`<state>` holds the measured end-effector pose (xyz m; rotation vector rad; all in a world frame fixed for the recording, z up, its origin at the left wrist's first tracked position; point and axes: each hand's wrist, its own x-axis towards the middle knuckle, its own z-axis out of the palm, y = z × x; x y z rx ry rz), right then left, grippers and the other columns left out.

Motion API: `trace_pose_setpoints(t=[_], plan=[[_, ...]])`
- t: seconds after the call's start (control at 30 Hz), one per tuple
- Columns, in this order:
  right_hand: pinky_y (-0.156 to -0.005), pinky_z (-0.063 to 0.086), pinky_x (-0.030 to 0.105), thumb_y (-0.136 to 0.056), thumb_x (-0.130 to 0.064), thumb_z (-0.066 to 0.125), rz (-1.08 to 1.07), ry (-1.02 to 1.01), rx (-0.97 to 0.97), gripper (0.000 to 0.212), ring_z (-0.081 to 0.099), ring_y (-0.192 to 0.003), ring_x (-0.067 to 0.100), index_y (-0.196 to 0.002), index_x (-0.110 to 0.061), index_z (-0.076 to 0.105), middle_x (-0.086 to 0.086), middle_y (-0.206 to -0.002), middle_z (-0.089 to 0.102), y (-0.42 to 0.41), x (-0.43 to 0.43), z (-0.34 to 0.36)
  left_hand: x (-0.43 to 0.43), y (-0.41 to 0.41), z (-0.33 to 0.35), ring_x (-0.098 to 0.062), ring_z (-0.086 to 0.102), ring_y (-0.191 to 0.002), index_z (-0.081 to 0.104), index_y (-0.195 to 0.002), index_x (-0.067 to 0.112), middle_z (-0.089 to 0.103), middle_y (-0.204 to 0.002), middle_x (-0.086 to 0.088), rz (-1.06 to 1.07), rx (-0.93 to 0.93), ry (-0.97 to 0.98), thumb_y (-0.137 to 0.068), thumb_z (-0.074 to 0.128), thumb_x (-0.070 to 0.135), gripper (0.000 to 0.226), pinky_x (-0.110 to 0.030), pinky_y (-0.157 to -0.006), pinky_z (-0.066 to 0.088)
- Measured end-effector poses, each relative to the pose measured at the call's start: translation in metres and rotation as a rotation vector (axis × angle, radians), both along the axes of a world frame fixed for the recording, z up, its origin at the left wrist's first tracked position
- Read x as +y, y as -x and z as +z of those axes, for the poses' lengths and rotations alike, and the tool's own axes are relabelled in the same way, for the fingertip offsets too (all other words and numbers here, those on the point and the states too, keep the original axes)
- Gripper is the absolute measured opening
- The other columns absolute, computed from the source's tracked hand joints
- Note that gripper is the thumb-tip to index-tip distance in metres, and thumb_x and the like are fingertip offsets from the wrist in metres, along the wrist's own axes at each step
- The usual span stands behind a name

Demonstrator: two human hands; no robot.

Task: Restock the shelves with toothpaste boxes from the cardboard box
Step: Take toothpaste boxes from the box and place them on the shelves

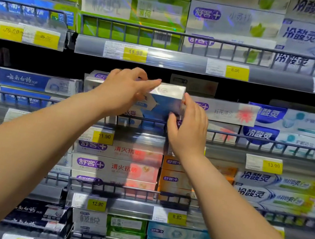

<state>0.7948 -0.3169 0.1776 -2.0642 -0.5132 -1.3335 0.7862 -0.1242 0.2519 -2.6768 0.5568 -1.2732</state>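
A white and blue toothpaste box (166, 97) lies on top of a stack of like boxes on the middle shelf, behind a grey wire rail (254, 139). My left hand (125, 90) lies over the box's top and front, thumb behind and fingers stretched along its upper edge. At the box's right end, my right hand (189, 129) touches it with straight fingers and the thumb under the lower corner. The cardboard box is out of view.
Stacked toothpaste boxes fill the shelves above, below and to both sides. A white box with a red flower (227, 111) lies just right of the held box. Yellow price tags (104, 136) line the shelf edges. A dark gap (46, 62) shows above the left stacks.
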Motion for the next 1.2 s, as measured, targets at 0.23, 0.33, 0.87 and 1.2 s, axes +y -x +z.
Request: trace_pose_setpoints(t=[0.23, 0.33, 0.87, 1.2], plan=[[-0.106, 0.032, 0.043, -0.088, -0.025, 0.058, -0.075, 0.033, 0.017, 0.061, 0.048, -0.118, 0.03, -0.142, -0.007, 0.035, 0.009, -0.131, 0.053, -0.003, 0.012, -0.007, 0.012, -0.004, -0.024, -0.037, 0.049, -0.114, 0.053, -0.132, 0.02, 0.057, -0.129, -0.012, -0.048, -0.131, 0.153, -0.086, 0.065, 0.021, 0.048, -0.044, -0.094, 0.037], [-0.109, 0.026, 0.041, -0.088, -0.027, 0.058, -0.12, 0.011, 0.015, 0.066, 0.042, -0.122, 0.029, -0.144, -0.008, 0.029, 0.011, -0.134, 0.049, 0.0, 0.019, -0.011, 0.031, 0.004, -0.051, -0.037, 0.04, -0.12, 0.049, -0.133, 0.02, 0.047, -0.135, -0.012, 0.049, -0.213, 0.346, -0.08, 0.071, 0.03, 0.058, -0.047, -0.1, 0.033], [-0.107, 0.024, 0.041, -0.094, -0.031, 0.044, -0.147, -0.036, 0.103, 0.06, 0.034, -0.129, 0.028, -0.147, -0.012, 0.023, 0.011, -0.143, 0.039, -0.004, 0.053, -0.018, 0.072, 0.014, -0.07, -0.035, 0.042, -0.119, 0.036, -0.141, 0.021, 0.048, -0.128, -0.016, 0.138, -0.131, 0.769, -0.087, 0.064, 0.026, 0.06, -0.044, -0.1, 0.031], [-0.099, 0.032, 0.039, -0.09, -0.024, 0.058, -0.131, -0.243, 0.138, 0.053, 0.037, -0.116, 0.027, -0.139, -0.015, 0.037, 0.011, -0.121, 0.054, -0.016, 0.063, 0.001, 0.085, 0.02, -0.073, -0.02, 0.055, -0.102, 0.056, -0.127, 0.013, 0.058, -0.117, -0.011, -0.031, -0.208, 0.964, -0.087, 0.064, 0.017, 0.041, -0.008, -0.078, 0.028]])
